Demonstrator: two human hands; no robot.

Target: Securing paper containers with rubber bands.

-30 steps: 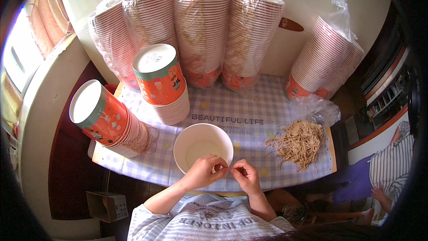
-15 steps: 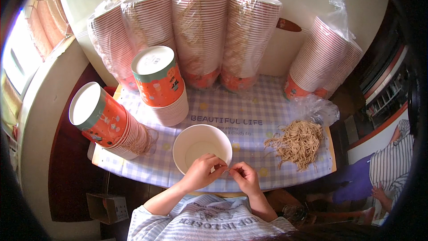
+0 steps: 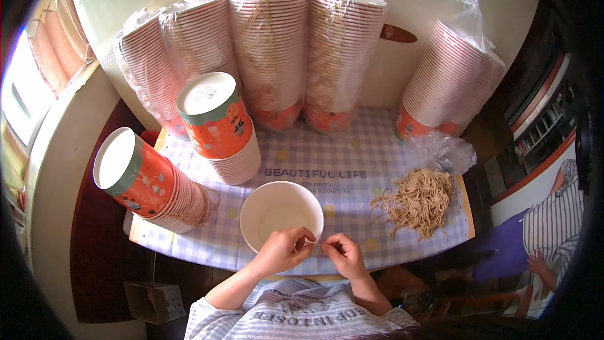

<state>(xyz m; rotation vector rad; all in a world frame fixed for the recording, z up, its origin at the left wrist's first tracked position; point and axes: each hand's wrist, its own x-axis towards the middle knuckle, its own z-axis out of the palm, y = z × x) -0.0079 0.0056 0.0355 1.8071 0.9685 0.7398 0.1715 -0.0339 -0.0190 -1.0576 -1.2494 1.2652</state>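
Note:
A white paper tub [image 3: 280, 194] stands mouth up at the front of the table. My left hand [image 3: 286, 250] is at its near right rim, closed with thumb and fingers pinched together. Beside it, just right of the tub, my right hand [image 3: 344, 255] is also in a pinch. A thin, pale bit of string [image 3: 314, 243] runs between the fingertips of both hands; its full length is hidden. To the right lies a loose heap of tan strings [image 3: 423, 200].
Two upside-down stacks of orange and green tubs, a near one [image 3: 148, 176] and a farther one [image 3: 217, 126], stand left. Several tall bagged stacks [image 3: 270, 50] line the back; more bagged tubs [image 3: 440, 82] stand right. A person in a striped top [image 3: 553, 230] is at far right.
The view has shifted slightly. My hands stay close together by the tub, the fingertips a little farther apart, with more of the thin string showing between them.

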